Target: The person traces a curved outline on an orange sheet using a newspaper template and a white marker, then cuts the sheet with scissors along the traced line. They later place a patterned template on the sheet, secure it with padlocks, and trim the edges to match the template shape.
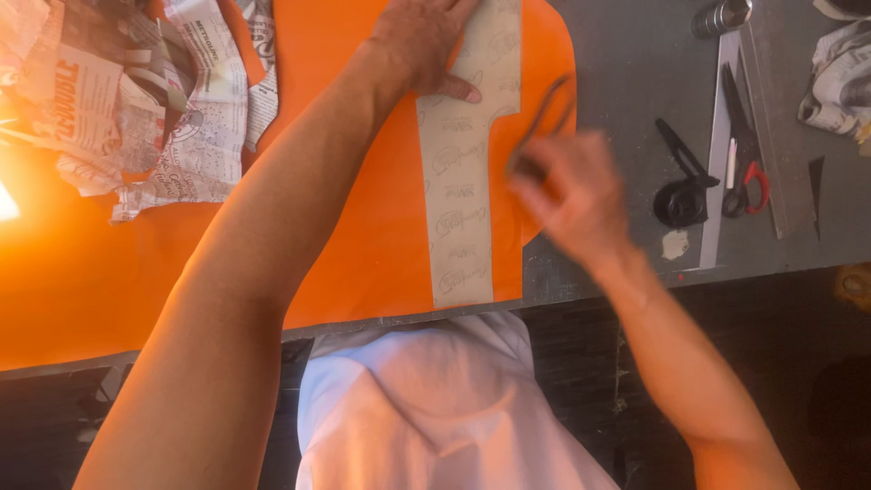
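A large orange sheet (pixel 354 209) lies flat on the grey worktable (pixel 635 63). On it rests a tan paper pattern piece (pixel 463 209), long and narrow with a wider top. My left hand (pixel 422 41) presses flat on the pattern's upper part, fingers spread. My right hand (pixel 567 195) is blurred beside the pattern's right edge and grips a thin dark pen-like tool (pixel 544 118) whose tip points up over the orange sheet.
Crumpled newspaper pieces (pixel 154 100) lie at the upper left on the orange sheet. To the right are a clear ruler (pixel 721 145), red-handled scissors (pixel 746 145), a black clip tool (pixel 682 181), a metal cylinder (pixel 721 16) and more newspaper (pixel 839 82).
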